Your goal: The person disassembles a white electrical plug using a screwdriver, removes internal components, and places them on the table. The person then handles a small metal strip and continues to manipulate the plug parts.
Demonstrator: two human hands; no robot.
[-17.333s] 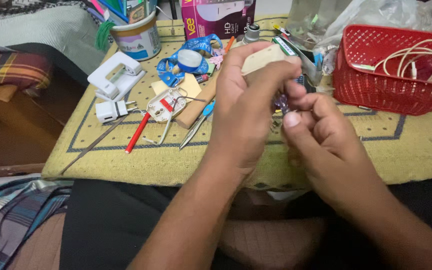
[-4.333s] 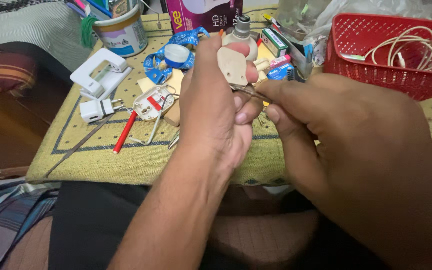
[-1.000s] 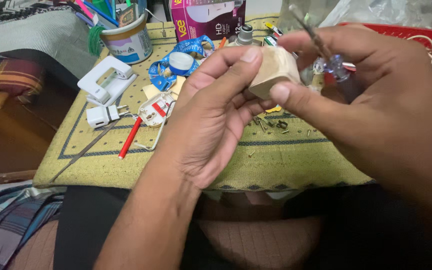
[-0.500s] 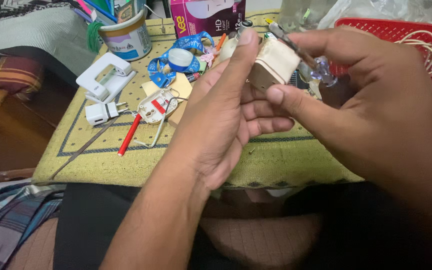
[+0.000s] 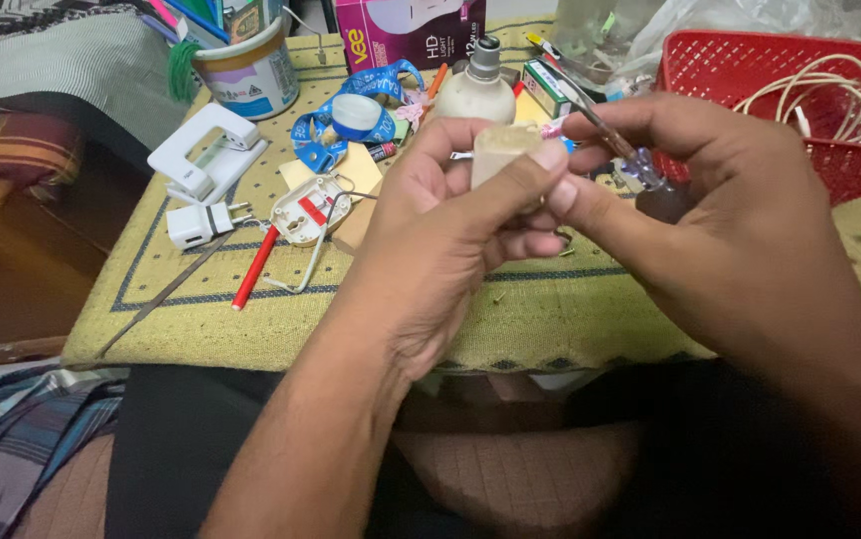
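Left hand (image 5: 450,230) pinching beige plug casing (image 5: 502,150), right hand (image 5: 720,210) holding screwdriver (image 5: 615,140)

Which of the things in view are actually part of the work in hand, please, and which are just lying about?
In hand:
- left hand: small beige block
- right hand: screwdriver

Lying about:
- light bulb
- opened plug
- red pencil
- white charger
- red basket
- paint tin
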